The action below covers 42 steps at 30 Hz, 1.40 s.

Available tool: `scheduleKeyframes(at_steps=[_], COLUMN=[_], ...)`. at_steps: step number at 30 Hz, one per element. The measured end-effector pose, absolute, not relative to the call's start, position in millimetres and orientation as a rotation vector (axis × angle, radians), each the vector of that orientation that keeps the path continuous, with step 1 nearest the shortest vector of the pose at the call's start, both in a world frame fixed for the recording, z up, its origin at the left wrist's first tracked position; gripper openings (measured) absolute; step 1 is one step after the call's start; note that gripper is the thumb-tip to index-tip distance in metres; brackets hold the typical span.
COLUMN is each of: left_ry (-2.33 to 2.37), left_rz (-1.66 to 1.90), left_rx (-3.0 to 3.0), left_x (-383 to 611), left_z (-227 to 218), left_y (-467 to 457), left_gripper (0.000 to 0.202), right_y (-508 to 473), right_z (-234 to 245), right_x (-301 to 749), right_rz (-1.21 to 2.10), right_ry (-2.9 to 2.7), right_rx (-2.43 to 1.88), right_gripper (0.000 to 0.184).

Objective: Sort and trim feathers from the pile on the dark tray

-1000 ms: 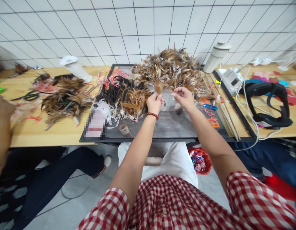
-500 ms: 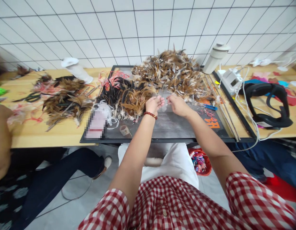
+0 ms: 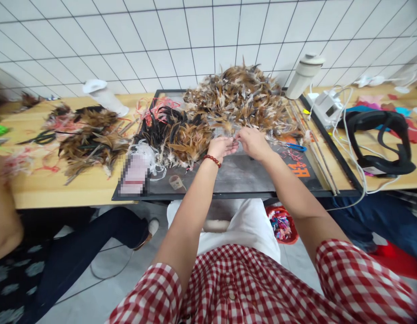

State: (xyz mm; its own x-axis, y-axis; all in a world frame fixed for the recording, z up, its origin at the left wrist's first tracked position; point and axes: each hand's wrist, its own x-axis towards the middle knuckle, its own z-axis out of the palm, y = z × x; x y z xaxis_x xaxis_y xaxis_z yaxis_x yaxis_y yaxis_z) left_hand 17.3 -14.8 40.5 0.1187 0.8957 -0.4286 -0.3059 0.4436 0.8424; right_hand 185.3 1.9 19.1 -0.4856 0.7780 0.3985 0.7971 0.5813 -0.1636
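My left hand point(image 3: 223, 147), with a beaded bracelet on its wrist, is closed in a pinch over the dark board point(image 3: 235, 177). My right hand point(image 3: 253, 142) is pinched too, its fingertips meeting those of the left. A small brown feather point(image 3: 228, 127) sticks up from between the fingertips; its lower end is hidden. Just beyond the hands lies a large heap of brown and white feathers point(image 3: 242, 96). Bundled black and brown feathers point(image 3: 181, 139) lie to the left of my left hand.
White plastic strips point(image 3: 143, 153) and a tape roll point(image 3: 175, 182) lie on the board's left. Blue snips point(image 3: 295, 147) and thin sticks point(image 3: 318, 155) are at right. A grey bottle point(image 3: 305, 76), a power strip point(image 3: 326, 108) and a black headset point(image 3: 379, 139) stand beyond. Someone's arm is at far left.
My hands have come together from slightly apart, the right moving left to the left hand's fingertips. A brown feather now shows between them.
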Motion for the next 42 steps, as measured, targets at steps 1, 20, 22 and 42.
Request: scheduleKeyframes(at_steps=[1, 20, 22, 42], left_ry=[1.119, 1.180, 1.170, 1.131], left_rz=[0.977, 1.124, 1.185, 1.148], left_rx=[0.662, 0.714, 0.641, 0.584], left_x=[17, 24, 23, 22], left_z=[41, 40, 42, 36], left_y=[-15, -13, -11, -11], left_gripper=[0.022, 0.030, 0.028, 0.025], right_y=[2, 21, 21, 4], right_z=[19, 18, 15, 17], right_x=[185, 230, 230, 195], right_rz=[-0.063, -0.123, -0.097, -0.207], right_ry=[-2.392, -1.865, -1.954, -2.395], right_rx=[-1.263, -1.552, -1.701, -1.299], right_gripper=[0.026, 0.026, 0.021, 0.039])
